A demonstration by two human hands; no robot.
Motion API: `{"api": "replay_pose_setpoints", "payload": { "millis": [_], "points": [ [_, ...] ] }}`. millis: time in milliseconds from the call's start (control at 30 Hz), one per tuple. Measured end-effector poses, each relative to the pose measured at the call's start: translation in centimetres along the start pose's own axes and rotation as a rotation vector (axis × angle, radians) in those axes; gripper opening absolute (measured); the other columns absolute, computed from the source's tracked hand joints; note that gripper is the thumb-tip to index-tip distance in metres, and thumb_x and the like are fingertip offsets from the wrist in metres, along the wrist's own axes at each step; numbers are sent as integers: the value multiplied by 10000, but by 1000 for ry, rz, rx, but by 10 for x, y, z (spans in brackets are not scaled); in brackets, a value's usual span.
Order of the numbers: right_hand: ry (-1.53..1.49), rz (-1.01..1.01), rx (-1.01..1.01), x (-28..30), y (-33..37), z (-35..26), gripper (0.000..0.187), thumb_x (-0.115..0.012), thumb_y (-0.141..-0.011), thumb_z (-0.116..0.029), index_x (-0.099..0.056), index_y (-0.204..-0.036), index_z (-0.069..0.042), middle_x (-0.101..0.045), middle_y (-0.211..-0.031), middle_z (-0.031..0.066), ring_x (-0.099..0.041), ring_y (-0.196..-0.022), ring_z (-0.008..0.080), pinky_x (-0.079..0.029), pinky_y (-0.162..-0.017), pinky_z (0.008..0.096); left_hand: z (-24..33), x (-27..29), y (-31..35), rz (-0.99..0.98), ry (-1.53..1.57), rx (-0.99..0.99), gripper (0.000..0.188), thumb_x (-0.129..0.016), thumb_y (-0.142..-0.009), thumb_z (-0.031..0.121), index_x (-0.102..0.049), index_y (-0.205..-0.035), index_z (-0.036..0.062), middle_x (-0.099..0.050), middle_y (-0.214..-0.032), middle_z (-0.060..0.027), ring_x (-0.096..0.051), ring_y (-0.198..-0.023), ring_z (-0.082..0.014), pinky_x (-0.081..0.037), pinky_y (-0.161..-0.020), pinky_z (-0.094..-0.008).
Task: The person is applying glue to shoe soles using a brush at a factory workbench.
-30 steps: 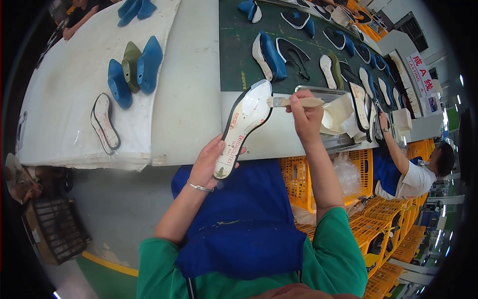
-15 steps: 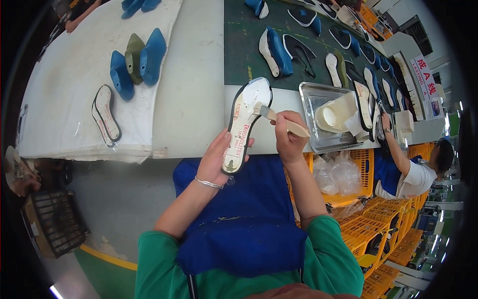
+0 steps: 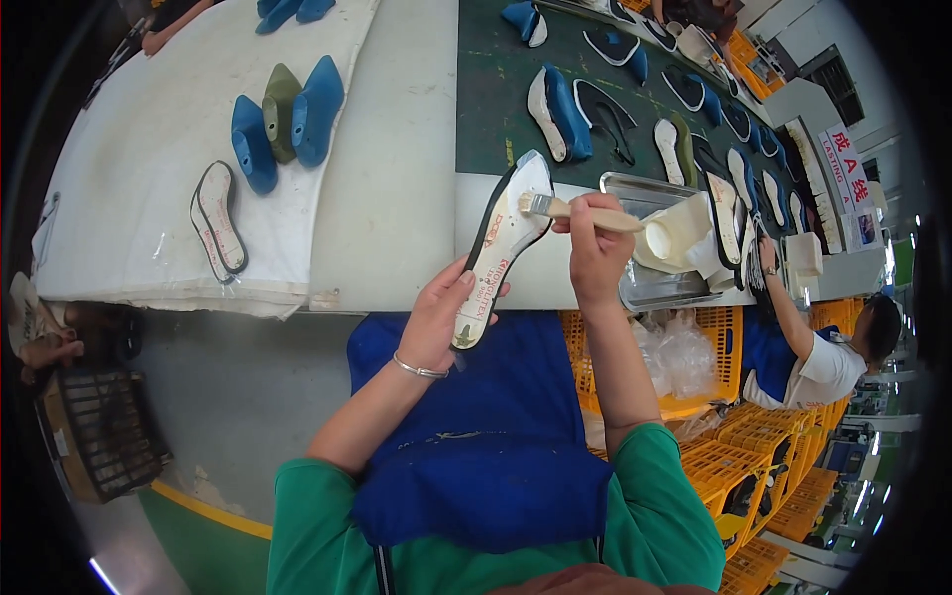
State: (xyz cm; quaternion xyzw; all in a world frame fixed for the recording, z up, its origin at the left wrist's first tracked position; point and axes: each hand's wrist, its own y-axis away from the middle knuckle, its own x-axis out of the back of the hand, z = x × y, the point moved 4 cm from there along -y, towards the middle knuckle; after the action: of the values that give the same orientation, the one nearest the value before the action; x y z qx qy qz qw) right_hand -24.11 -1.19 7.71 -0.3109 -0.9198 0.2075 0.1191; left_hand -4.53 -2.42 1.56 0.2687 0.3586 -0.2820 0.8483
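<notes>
A white insole with a dark edge and red print (image 3: 504, 238) is tilted up in front of me, its wide end pointing away. My left hand (image 3: 442, 309) is closed around its narrow end, thumb on top and fingertips showing at the right edge. In my right hand (image 3: 599, 253) I grip a flat paintbrush (image 3: 558, 208) by its pale wooden handle. Its bristles touch the insole's wide part, where the surface looks wet and whitish. Just right of the brush, a metal tray (image 3: 632, 185) holds a cream plastic container (image 3: 679, 236) lying on its side.
Blue and green shoe lasts (image 3: 319, 111) stand on the white cloth at left, near a pair of insoles (image 3: 220, 220). More lasts with insoles (image 3: 558, 114) and dark uppers lie on the green mat. A co-worker (image 3: 833, 362) reaches in at right, beside yellow crates (image 3: 729, 347).
My right hand has moved slightly up and right. The bristles have shifted from the insole's middle right edge up to its wide part. My left hand still holds the insole.
</notes>
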Motion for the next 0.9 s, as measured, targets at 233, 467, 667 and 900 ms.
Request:
{"api": "replay_pose_setpoints", "payload": {
  "millis": [233,467,667,900],
  "points": [
    [192,-196,111,-14,36,-19,87,-607,-940,-57,-621,-898,18,-663,-768,72,-640,-667,116,-500,-604,240,-3,6,-2,64,-129,-58,398,-476,-1036,178,-492,-1410,44,-647,-1215,-87,-660,-1035,-159,-552,-733,-259],
    [197,-99,254,-21,8,-28,64,-707,-856,-37,-660,-839,2,-669,-753,95,-637,-605,182,-479,-555,272,-2,2,2,73,-227,-114,409,-466,-1040,175,-483,-1429,50,-646,-1206,-74,-641,-1025,-129,-521,-732,-243],
    [405,-227,453,-29,32,-41,183,-780,-783,-70,-636,-879,-12,-666,-776,128,-661,-645,300,-521,-567,355,-6,10,-2,75,-246,-122,420,-458,-1044,191,-461,-1432,31,-639,-1232,-82,-647,-1042,-154,-549,-755,-255],
    [313,-252,410,-30,21,-45,95,-729,-831,-26,-636,-853,-23,-659,-769,115,-644,-614,241,-496,-538,308,-6,12,-3,70,-229,-105,425,-444,-1048,191,-448,-1439,24,-640,-1221,-94,-652,-1038,-166,-557,-750,-267]
  ]
}}
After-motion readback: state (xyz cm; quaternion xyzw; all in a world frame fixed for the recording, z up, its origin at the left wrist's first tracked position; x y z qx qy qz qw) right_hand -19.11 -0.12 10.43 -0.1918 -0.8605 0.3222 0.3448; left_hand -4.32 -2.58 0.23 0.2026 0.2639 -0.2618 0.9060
